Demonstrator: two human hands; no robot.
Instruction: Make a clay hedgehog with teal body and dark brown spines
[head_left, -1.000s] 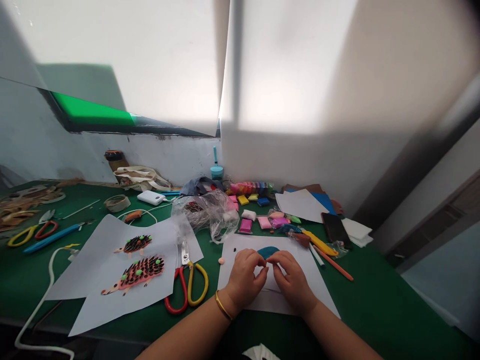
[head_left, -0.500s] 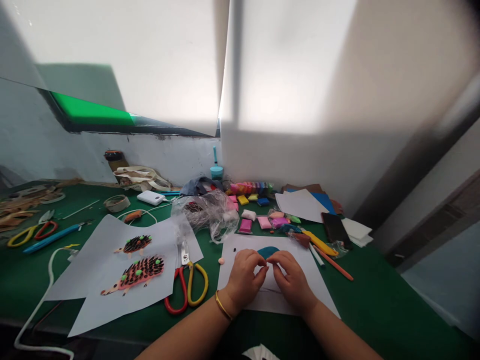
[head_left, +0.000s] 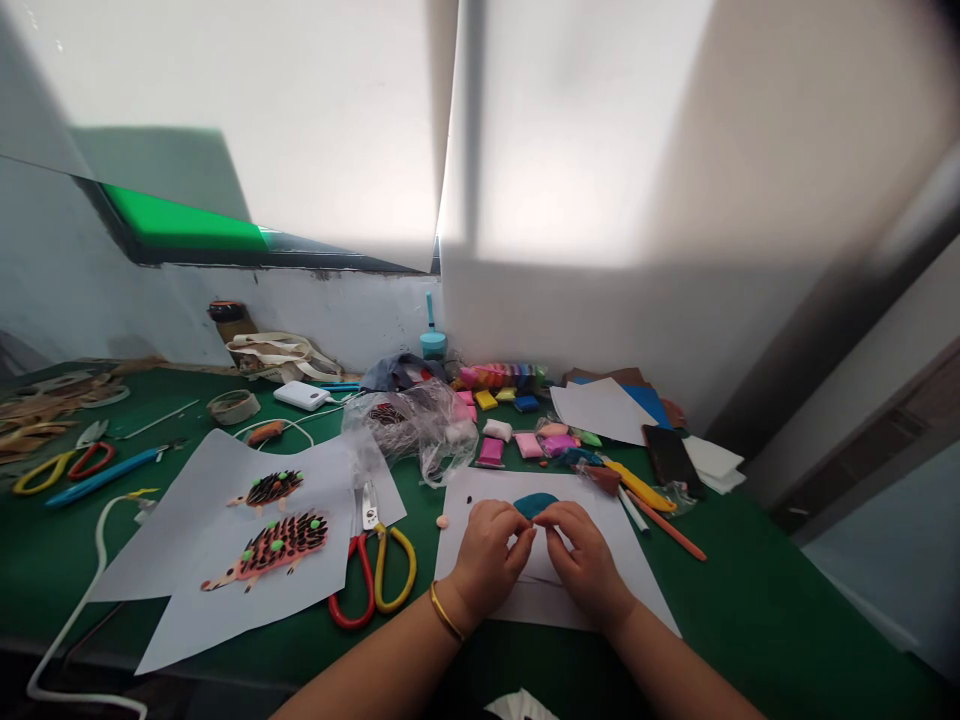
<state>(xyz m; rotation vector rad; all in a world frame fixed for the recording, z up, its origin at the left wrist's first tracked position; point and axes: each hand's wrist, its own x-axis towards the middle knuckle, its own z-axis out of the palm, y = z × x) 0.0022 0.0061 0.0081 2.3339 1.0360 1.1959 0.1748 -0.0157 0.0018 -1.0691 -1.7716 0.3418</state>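
My left hand (head_left: 493, 552) and my right hand (head_left: 581, 560) meet over a white sheet of paper (head_left: 630, 570), their fingertips pinched together at the near edge of a teal, rounded flat piece (head_left: 535, 504). Whatever lies between the fingertips is too small to make out. The teal piece rests on the paper just beyond my fingers. A small black bit (head_left: 469, 499) lies on the sheet to the left, and a pale pink ball (head_left: 442, 521) sits at its left edge.
Red-and-yellow scissors (head_left: 370, 560) lie left of the sheet, beside papers with two hedgehog pictures (head_left: 281, 545). Beyond are a clear plastic bag (head_left: 405, 420) and colored clay packets (head_left: 491, 452). A dark phone (head_left: 670, 458) and an orange stick (head_left: 667, 525) lie to the right.
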